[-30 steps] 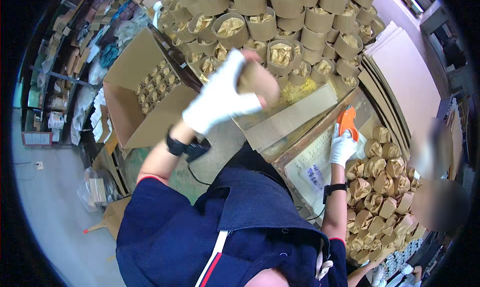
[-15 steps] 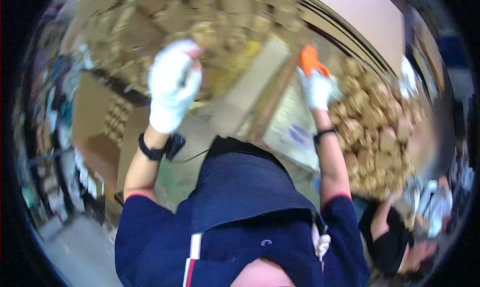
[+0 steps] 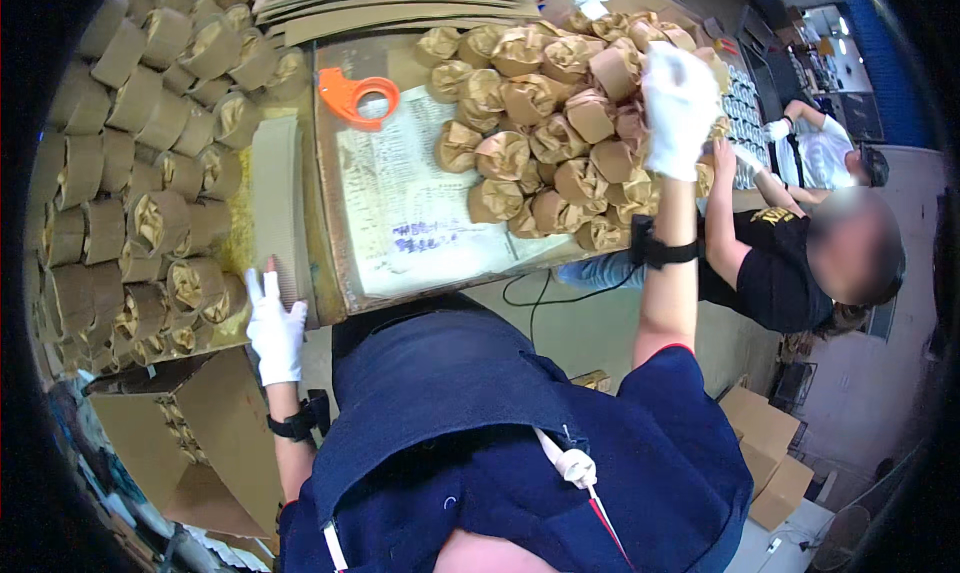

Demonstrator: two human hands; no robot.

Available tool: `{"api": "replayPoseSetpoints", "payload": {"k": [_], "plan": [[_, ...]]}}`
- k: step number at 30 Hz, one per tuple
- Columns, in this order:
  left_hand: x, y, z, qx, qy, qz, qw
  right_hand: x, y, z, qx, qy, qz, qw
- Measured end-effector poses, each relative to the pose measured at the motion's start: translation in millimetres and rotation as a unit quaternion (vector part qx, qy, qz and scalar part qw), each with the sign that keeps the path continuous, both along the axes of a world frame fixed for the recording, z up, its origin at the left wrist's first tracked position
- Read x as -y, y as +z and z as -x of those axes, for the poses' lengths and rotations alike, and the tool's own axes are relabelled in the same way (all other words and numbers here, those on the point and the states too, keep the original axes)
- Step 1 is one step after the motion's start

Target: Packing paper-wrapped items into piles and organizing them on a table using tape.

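My left hand (image 3: 275, 335), in a white glove, is open with its fingers apart at the near end of a stack of long grey-brown cardboard strips (image 3: 277, 188). My right hand (image 3: 682, 113), gloved too, reaches far right over a heap of brown paper-wrapped bundles (image 3: 555, 138). Its fingers bend down toward the heap, and their tips are hidden, so I cannot tell whether it grips one. An orange tape dispenser (image 3: 343, 95) lies on the table, apart from both hands, beside a white sheet with writing (image 3: 400, 188).
Stacked paper bundles in cardboard sleeves (image 3: 150, 103) fill the left. Flat cardboard sheets (image 3: 400, 3) lie at the back. An open carton (image 3: 225, 453) stands at lower left. A co-worker in black (image 3: 765, 263) is close on the right; another in white (image 3: 825, 143) is farther off.
The view has turned to the right. My right hand has left the orange tape dispenser and moved over the bundle heap. My left hand has come down to the cardboard strips.
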State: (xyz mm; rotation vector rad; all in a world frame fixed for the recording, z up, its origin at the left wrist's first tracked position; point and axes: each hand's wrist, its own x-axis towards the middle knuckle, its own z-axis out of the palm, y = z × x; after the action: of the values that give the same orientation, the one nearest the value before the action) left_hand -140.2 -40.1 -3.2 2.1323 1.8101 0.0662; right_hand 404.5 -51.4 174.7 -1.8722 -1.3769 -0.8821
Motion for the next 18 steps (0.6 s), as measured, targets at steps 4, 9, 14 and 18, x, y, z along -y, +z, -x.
{"api": "replayPoseSetpoints", "payload": {"k": [4,9,14,18], "plan": [[-11.6,27.0,-8.9,-0.026,-0.025,-0.010,0.999,28.4,51.9,-121.5,-0.151,-0.272,0.128,0.942],[-6.4,52.3,-62.4,-0.020,-0.080,-0.073,0.994,-3.9,31.5,-264.1,-0.228,-0.187,0.457,0.839],[24.5,29.7,-127.9,0.005,-0.130,0.110,0.985,2.6,-2.7,-226.4,-0.474,0.019,0.251,0.844],[36.9,-19.6,-99.4,0.060,-0.299,0.091,0.948,58.0,35.8,-156.9,-0.591,0.131,0.011,0.796]]}}
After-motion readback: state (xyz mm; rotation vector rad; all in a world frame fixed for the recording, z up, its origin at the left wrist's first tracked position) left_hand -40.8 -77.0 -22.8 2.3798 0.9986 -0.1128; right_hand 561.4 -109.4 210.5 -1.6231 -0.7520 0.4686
